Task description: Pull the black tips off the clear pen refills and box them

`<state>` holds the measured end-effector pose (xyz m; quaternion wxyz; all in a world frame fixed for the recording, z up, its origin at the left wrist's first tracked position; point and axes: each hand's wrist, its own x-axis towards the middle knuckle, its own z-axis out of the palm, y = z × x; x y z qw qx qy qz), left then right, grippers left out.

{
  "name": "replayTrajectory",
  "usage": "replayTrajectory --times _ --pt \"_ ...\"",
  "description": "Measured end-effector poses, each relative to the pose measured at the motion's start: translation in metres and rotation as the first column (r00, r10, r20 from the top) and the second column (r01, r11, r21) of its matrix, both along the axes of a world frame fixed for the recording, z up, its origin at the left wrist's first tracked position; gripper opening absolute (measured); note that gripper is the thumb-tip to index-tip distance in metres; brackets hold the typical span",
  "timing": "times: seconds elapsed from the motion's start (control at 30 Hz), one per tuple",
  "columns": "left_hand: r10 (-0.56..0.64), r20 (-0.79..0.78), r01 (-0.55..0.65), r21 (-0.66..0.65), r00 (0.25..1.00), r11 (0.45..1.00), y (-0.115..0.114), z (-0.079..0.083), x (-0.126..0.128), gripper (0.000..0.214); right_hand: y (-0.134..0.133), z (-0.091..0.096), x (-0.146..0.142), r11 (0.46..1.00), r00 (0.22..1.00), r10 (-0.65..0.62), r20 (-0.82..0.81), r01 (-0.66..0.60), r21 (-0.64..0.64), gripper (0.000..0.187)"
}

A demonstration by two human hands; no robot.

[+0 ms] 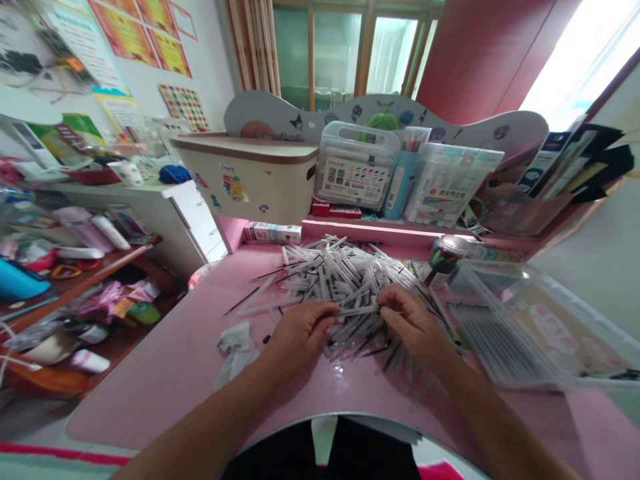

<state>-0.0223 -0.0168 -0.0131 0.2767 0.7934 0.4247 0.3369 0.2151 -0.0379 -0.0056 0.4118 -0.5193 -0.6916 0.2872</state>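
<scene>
A thin translucent pen barrel (359, 311) lies level between my hands, above a heap of similar pen parts. My left hand (305, 331) is closed, pinching its left end between thumb and fingers. My right hand (409, 323) pinches its right end, where something small and dark shows at the fingertips. The heap (325, 270) mixes whitish barrels with black tips and dark thin sticks, strewn on the pink desk (165, 380). To the right, a clear plastic box (505, 333) holds a row of greyish pens laid side by side.
A crumpled clear bag (237, 347) and a small black piece (266, 339) lie left of my left hand. Behind the heap are a long carton (273, 232) and a can (447, 253). A cream bin (250, 180) and marker cases (355, 167) stand on the shelf above.
</scene>
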Motion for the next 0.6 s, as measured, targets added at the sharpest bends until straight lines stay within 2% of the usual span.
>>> replayTrajectory --times 0.03,0.17,0.33,0.5,0.6 --pt "-0.002 0.004 0.002 0.001 1.000 1.000 -0.0002 0.0004 0.0001 0.025 0.0003 0.0001 -0.0002 1.000 1.000 0.004 0.018 -0.005 0.021 0.010" --pt "0.009 0.013 -0.009 0.002 1.000 1.000 -0.0001 0.0005 -0.0002 0.025 0.0025 -0.0009 -0.0010 0.999 0.997 0.001 0.080 -0.005 0.046 0.028" --pt "0.013 0.008 -0.013 0.014 1.000 1.000 -0.0004 0.0006 0.0002 0.025 0.0011 -0.0009 -0.0025 1.000 1.000 -0.013 0.020 0.012 0.021 0.011" --pt "0.013 -0.003 -0.013 0.049 1.000 0.999 -0.0014 -0.0006 0.0003 0.024 0.0012 0.0003 -0.0040 0.998 0.998 0.007 0.064 -0.011 0.068 0.022" --pt "-0.002 -0.025 0.004 0.096 1.000 0.995 -0.0006 -0.0035 -0.0006 0.023 0.0010 -0.0014 -0.0046 0.999 0.999 0.011 0.052 -0.013 0.040 0.028"
